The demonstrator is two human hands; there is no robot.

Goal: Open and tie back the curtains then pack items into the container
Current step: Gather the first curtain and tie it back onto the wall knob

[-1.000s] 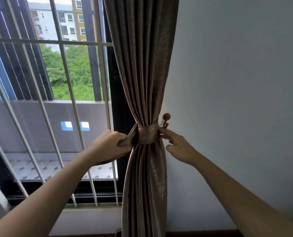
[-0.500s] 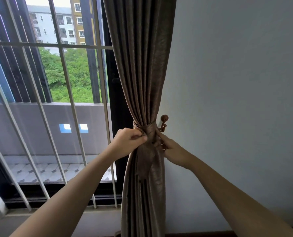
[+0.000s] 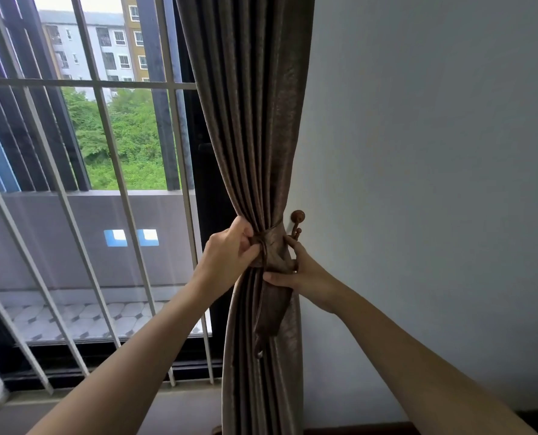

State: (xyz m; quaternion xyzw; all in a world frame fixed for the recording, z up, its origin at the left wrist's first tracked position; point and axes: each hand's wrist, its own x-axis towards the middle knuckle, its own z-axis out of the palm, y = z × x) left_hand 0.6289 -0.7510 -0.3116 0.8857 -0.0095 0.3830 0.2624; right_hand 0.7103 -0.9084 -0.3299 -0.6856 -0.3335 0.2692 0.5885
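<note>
Both my hands are up at the waist of the brown curtain (image 3: pixel 255 127), which hangs gathered into one bundle between the barred window (image 3: pixel 104 183) and the grey wall (image 3: pixel 418 152). Its top runs out of the frame and its foot is cut off at the bottom edge, so neither end shows. No container is visible anywhere from here.

My left hand (image 3: pixel 230 259) grips the left side of the bundle, fingers curled into the folds where the tie-back band (image 3: pixel 271 255) wraps round. My right hand (image 3: pixel 302 271) pinches the band from the right, thumb pressed across its front, fingers tucked behind the cloth where I cannot see them. One loose end of the band hangs down in front of the curtain below my thumb, with a thin cord trailing beside it to a small tip that is hard to make out.

Just above my right hand, the wooden wall hook (image 3: pixel 296 222) juts from the wall; whether the band is looped over it I cannot tell.
</note>
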